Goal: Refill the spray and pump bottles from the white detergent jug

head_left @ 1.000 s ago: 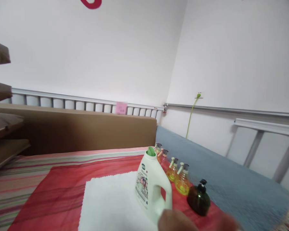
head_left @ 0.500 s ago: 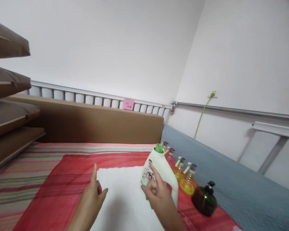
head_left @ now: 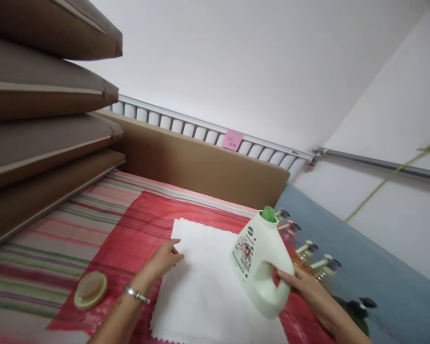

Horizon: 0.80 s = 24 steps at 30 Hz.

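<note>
A pale green detergent jug, uncapped with a green spout in its neck, stands tilted in view over the right part of a white pinked-edge cloth. My right hand is at the jug's handle; a digit crosses the handle, and the other fingers are mostly hidden behind it. My left hand, with a silver bracelet at the wrist, is empty above the cloth's left edge, fingers apart and slightly bent. Left of that forearm lies a round pale green lid.
Several pump bottles line the right side, with a dark pump bottle nearer me, partly behind my forearm. A red cloth covers part of the striped cloth. Stacked brown cushions rise on the left; a brown board stands behind.
The view has swung left and tilted. My right hand has gone from pointing in front of the jug to its handle. My left hand's pointing finger has lowered over the white cloth.
</note>
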Available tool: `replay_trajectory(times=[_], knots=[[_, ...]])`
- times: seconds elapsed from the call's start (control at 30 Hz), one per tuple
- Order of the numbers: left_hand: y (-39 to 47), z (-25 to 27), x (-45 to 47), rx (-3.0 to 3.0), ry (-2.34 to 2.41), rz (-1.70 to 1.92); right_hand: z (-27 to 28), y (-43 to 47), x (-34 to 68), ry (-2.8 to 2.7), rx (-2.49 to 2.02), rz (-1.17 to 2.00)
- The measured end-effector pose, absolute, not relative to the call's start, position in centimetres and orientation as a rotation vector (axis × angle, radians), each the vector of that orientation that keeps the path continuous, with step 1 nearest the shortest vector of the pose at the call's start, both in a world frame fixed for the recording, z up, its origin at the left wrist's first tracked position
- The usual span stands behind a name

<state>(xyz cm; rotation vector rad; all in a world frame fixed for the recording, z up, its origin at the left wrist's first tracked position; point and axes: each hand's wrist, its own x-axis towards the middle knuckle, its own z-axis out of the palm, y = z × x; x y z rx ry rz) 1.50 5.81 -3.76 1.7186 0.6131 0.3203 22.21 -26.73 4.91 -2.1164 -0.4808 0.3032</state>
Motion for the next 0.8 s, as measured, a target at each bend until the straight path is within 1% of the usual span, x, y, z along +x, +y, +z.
replay_trajectory(times=[0.13, 0.27, 0.43, 0.57, 0.7, 0.8], knots=[[5.7, -3.3, 1.2, 1.711, 0.554, 0.38, 5.7, -25.3, 21.6, -0.451, -1.815, 0.488], [5.9, -2.8, 1.2, 1.694, 0.5, 0.433, 7.0, -22.7, 20.2, -0.342, -1.598, 0.46], [5.3, -1.9, 1.2, 1.645, 0.423, 0.525, 7.3, -18.4, 14.7, -0.312, -1.429, 0.35], [4.0, -0.6, 0.8, 1.59, 0.329, 0.556, 4.7, -15.2, 9.5, -0.314, -1.412, 0.296], [2.6, 0.6, 0.0, 1.576, 0.197, 0.531, -0.1, -12.5, 5.6, -0.313, -1.498, 0.239], [1.5, 1.3, -0.6, 1.631, 0.169, 0.471, -3.9, -10.8, 3.9, -0.478, -1.594, 0.242]])
